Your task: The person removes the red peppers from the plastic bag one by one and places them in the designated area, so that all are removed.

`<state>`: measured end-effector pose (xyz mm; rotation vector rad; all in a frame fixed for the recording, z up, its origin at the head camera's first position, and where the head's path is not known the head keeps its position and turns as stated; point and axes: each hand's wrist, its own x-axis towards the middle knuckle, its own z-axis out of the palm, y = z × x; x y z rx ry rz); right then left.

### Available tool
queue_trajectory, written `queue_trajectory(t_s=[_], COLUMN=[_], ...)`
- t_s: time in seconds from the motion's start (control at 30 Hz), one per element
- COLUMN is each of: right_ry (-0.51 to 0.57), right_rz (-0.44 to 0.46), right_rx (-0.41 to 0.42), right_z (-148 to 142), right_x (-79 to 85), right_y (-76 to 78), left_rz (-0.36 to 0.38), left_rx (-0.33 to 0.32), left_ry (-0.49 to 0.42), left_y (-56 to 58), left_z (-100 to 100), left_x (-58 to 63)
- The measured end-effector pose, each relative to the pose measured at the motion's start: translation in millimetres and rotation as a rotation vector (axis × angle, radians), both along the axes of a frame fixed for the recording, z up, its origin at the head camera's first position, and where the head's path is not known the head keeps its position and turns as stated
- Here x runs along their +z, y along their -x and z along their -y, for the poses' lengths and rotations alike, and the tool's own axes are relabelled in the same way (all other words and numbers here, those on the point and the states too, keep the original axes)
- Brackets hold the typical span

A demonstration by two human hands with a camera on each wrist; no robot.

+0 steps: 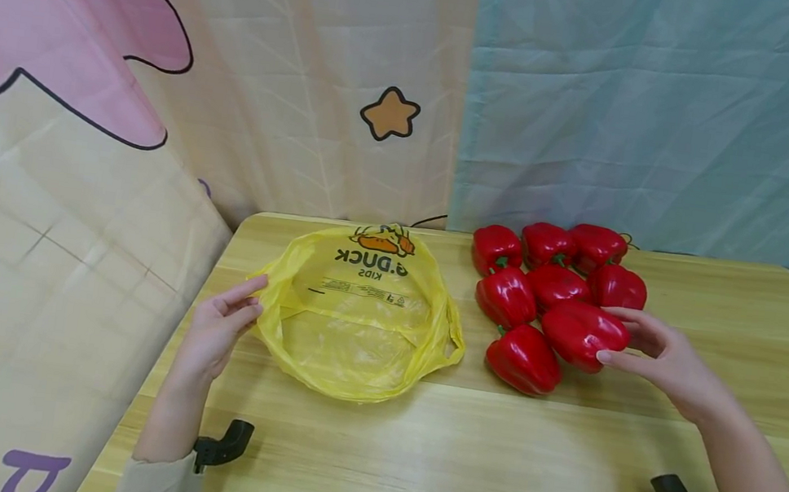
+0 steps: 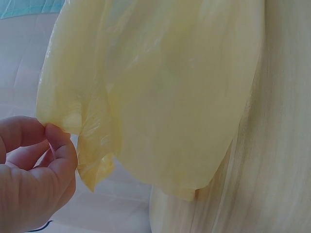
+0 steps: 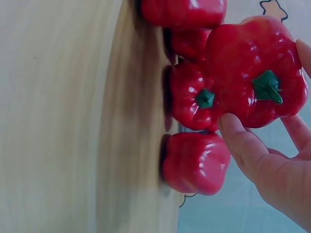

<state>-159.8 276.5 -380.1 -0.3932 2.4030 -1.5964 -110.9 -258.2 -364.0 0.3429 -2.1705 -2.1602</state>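
A yellow plastic bag (image 1: pixel 343 367) stands on the table with its mouth spread wide, a duck print on its inner far side. My left hand (image 1: pixel 220 327) pinches the bag's left rim between thumb and fingers; the left wrist view shows the pinched film (image 2: pixel 68 114) close up. On the right, my right hand (image 1: pixel 668 362) holds a red bell pepper (image 1: pixel 583 333) between thumb and fingers. In the right wrist view that bell pepper (image 3: pixel 238 63) is raised off the table, its green stem facing the camera. Several more red bell peppers (image 1: pixel 524 360) lie just left of and behind it.
The wooden table (image 1: pixel 456 467) reaches back to a patterned curtain (image 1: pixel 568 95). Another cloth (image 1: pixel 51 270) hangs along the left side. Black wrist mounts (image 1: pixel 225 445) sit on both forearms. The bell peppers are bunched between the bag and my right hand.
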Motion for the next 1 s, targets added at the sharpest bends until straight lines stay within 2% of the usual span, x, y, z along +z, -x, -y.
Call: queue_trajectory(t_s=[0.5,0.77,1.0], right_ry=[-0.033,-0.035,-0.079], right_rz=[0.048,0.089,0.116], right_rx=[-0.016,-0.027,-0.042], right_z=[-8,-12,-14], right_x=[-19.4,-25.5,-31.0], right_y=[2.7,1.9,1.7], left_rz=[-0.006,-0.011,-0.004], left_rx=[-0.002,-0.001,0.004], left_ry=[-0.002,-0.009,-0.017], left_y=[1.9,1.9,1.1], left_z=[2,2,2], left_x=[-0.6,-1.3,-2.3])
